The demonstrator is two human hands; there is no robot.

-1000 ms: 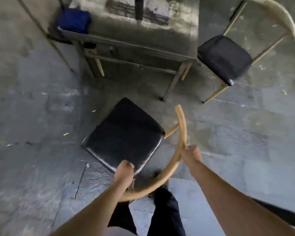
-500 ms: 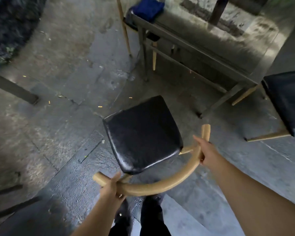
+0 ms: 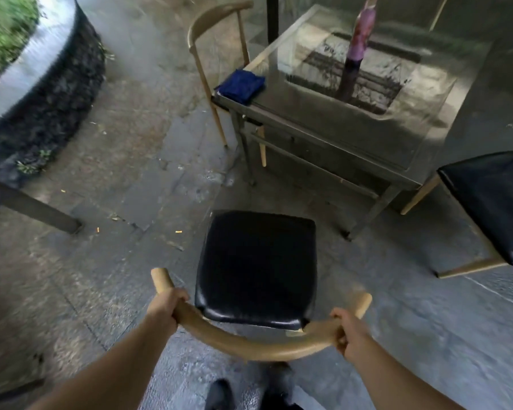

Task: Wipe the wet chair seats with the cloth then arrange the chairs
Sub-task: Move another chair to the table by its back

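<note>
**Inspector:** What step was in hand, and how should it have been carried out?

**Assistant:** Judged from the layout, the person was arranging the near chair (image 3: 256, 270), whose black seat faced the glass tabletop (image 3: 353, 113). To do it well, the chair needed to be brought in square to the table's near side, the legs lifted or slid evenly over the wet stone floor (image 3: 131, 187), and steered clear of the table's near leg (image 3: 367, 220). Even effort on both ends of the curved backrest (image 3: 261, 349) would have kept it from twisting.

**Inspector:** The hands?

**Assistant:** The left hand (image 3: 166, 306) was closed around the backrest near its left end, fingers wrapped over the wood. The right hand (image 3: 348, 331) was closed likewise near the right end. Neither held anything else.

**Inspector:** And the cloth?

**Assistant:** The blue cloth (image 3: 240, 85) lay folded on the tabletop's near left corner, well apart from both hands. Whether this seat had been fully dried could not be told; it showed a sheen along its near edge.

**Inspector:** Other chairs?

**Assistant:** A second chair (image 3: 214, 34) stood at the table's far left, beside the cloth corner. A third chair (image 3: 492, 202) stood at the right, pulled out from the table.
</note>
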